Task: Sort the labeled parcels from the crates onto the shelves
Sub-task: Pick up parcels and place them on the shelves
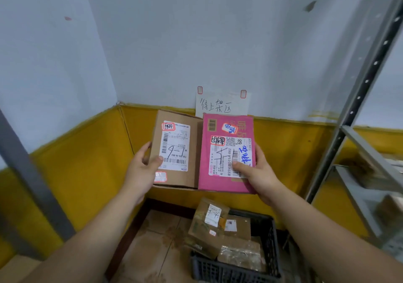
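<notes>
I hold two parcels side by side in front of the wall, labels facing me. My left hand [142, 169] grips a brown cardboard box [192, 149] whose white label bears a handwritten "6-1", thumb on its front. My right hand [258, 173] grips a pink box [224, 181] with a white label and blue handwriting, thumb pressed on the label. The two boxes touch along their inner edges. Below them a dark plastic crate [237, 270] on the floor holds several brown parcels [209, 223], one marked "7-4".
A metal shelf rack [357, 99] stands at the right, with parcels [370, 171] on its shelves. A grey post [30, 180] slants at the left. A paper sign [220, 105] is taped to the white and yellow wall. Tiled floor [157, 241] lies left of the crate.
</notes>
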Action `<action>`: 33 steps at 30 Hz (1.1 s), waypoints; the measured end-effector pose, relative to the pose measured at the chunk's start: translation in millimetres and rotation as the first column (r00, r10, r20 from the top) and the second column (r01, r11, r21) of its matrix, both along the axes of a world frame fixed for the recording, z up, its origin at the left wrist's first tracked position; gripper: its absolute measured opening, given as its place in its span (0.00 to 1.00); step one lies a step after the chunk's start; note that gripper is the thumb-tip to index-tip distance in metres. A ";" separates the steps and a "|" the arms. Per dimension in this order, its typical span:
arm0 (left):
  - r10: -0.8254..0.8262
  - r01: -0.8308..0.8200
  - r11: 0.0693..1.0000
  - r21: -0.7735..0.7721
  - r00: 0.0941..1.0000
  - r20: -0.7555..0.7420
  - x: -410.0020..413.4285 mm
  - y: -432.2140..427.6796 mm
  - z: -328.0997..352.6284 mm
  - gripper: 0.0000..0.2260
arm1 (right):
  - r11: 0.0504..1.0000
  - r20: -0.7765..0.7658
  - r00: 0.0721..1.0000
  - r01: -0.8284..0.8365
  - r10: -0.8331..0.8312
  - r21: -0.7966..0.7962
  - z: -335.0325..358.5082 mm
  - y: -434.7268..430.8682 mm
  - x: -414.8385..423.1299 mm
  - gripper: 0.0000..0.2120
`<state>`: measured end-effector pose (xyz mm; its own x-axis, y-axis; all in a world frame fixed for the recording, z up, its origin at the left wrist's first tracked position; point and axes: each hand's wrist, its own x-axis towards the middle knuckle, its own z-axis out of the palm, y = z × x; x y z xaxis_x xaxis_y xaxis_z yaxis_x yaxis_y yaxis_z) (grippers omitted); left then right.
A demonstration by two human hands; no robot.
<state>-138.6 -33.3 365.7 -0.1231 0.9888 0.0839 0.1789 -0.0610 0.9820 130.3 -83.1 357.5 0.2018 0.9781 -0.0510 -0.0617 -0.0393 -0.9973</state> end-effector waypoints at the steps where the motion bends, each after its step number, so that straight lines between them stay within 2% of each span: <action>1: -0.028 0.028 1.000 -0.002 1.000 0.007 -2.6 0.3 -2.1 0.25 | 1.000 -0.010 1.000 0.013 -0.013 0.003 -0.3 -7.0 0.9 0.40; 9: -0.268 0.286 0.952 -0.107 0.950 0.161 9.2 -5.8 -36.8 0.28 | 0.976 -0.001 0.977 0.215 -0.215 -0.018 -7.7 -68.3 11.8 0.40; 16: -0.395 0.416 0.905 -0.093 0.900 0.183 44.9 -50.7 -39.2 0.31 | 0.936 0.015 0.935 0.353 -0.353 0.008 -10.4 -137.8 38.6 0.40; 21: -0.457 0.473 0.878 -0.066 0.873 0.170 87.2 -102.0 -18.8 0.31 | 0.910 0.004 0.911 0.411 -0.412 0.060 -0.8 -201.0 71.3 0.38; 27: -0.543 0.550 0.834 -0.039 0.832 0.115 160.6 -189.7 -11.6 0.31 | 0.877 0.000 0.878 0.478 -0.479 0.044 1.7 -306.7 134.3 0.36; 33: -0.638 0.642 0.766 -0.027 0.765 0.084 249.6 -271.1 -14.0 0.31 | 0.785 0.007 0.785 0.618 -0.619 0.040 -2.7 -418.3 200.7 0.37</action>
<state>111.0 -304.4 351.7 0.5366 0.8425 0.0469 0.0512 -0.0880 0.9948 331.1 -501.4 354.8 0.7649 0.6441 -0.0103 -0.0427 0.0347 -0.9985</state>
